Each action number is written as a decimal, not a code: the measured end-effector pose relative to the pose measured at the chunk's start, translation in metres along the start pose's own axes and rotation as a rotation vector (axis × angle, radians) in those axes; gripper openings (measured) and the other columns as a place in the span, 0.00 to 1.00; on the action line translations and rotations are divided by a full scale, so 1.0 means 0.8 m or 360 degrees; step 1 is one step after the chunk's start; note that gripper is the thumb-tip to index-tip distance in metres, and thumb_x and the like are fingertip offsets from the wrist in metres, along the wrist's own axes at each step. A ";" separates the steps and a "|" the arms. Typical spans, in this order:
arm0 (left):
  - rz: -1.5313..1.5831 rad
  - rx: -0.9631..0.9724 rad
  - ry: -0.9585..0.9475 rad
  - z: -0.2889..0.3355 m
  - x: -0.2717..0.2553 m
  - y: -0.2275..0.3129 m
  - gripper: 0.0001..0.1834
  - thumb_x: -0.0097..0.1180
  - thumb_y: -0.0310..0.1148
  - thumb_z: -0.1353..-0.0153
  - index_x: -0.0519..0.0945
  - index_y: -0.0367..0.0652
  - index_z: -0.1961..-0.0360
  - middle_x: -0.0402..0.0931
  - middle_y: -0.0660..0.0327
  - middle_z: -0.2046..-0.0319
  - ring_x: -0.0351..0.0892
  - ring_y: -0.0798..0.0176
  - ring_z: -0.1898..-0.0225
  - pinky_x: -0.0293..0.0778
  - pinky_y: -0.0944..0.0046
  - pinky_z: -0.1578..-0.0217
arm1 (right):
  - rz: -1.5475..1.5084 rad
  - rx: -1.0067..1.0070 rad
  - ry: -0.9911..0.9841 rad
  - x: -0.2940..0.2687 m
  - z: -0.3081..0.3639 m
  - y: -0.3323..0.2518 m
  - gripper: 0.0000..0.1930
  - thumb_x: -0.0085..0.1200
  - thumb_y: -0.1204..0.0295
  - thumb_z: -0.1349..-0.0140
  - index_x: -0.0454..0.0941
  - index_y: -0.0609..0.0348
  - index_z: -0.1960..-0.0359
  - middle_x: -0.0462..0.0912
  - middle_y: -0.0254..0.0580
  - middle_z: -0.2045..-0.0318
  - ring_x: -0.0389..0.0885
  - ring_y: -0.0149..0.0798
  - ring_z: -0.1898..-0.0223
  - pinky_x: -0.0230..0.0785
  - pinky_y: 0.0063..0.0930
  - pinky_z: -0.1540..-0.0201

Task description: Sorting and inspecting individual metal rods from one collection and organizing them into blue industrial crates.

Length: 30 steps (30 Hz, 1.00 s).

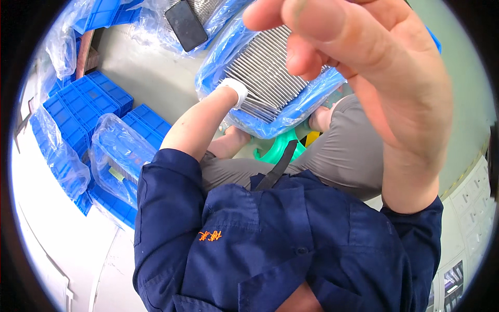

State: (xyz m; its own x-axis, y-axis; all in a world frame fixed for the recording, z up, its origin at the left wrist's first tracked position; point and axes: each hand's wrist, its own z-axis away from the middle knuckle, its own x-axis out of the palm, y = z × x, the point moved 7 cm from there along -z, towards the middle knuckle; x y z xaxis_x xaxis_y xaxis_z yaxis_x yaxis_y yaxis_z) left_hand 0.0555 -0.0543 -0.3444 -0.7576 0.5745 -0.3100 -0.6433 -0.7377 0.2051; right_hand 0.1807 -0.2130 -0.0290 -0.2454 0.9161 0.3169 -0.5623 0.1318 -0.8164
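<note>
My left hand (236, 90), in a white glove, reaches down to the left edge of a bin lined with clear plastic. Rows of thin silvery metal strips (267, 65) stand packed in the bin, and a few beside the glove lean out of line. The fingers of this hand are hidden beyond the glove. My bare right hand (384, 67) is raised close to the camera, above the bin's right side. Its fingers are partly bent and apart, with nothing seen in them. The blue lined bin (306, 106) stands in front of my knees.
A black phone (186, 26) lies on another plastic-covered load of metal parts at the top. Blue crates (78, 106) are stacked at the left, some draped in clear plastic (117, 140). A green stool (283, 148) shows between my legs. White cabinets (473, 208) stand at the right.
</note>
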 end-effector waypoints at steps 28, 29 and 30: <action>-0.0251 0.0058 0.1215 0.041 -0.047 0.039 0.08 0.46 0.29 0.58 0.79 0.43 0.81 0.76 0.57 0.79 0.77 0.57 0.76 0.70 0.59 0.74 | 0.0090 0.0005 -0.0143 0.017 -0.010 -0.010 0.17 0.55 0.68 0.48 0.68 0.63 0.59 0.74 0.37 0.73 0.71 0.26 0.75 0.65 0.14 0.71; -0.0282 0.0072 0.1218 0.046 -0.045 0.037 0.07 0.46 0.29 0.58 0.77 0.43 0.84 0.75 0.56 0.81 0.76 0.56 0.76 0.70 0.57 0.73 | 0.0095 0.0003 -0.0145 0.021 -0.013 -0.006 0.17 0.55 0.68 0.48 0.68 0.64 0.59 0.74 0.37 0.73 0.71 0.26 0.75 0.65 0.14 0.71; -0.0317 0.0077 0.1228 0.056 -0.045 0.034 0.07 0.46 0.29 0.58 0.76 0.44 0.87 0.74 0.56 0.83 0.76 0.55 0.77 0.70 0.56 0.72 | 0.0106 -0.0010 -0.0151 0.022 -0.006 -0.012 0.17 0.55 0.68 0.48 0.68 0.64 0.59 0.74 0.37 0.73 0.71 0.26 0.75 0.65 0.14 0.71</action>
State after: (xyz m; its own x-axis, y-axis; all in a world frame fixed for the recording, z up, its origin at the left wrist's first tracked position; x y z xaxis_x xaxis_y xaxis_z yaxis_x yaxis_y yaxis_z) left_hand 0.0603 -0.0791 -0.2862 -0.3486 0.2732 -0.8966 -0.7760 -0.6206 0.1126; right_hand 0.1854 -0.1964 -0.0180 -0.3559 0.8829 0.3063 -0.5375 0.0747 -0.8399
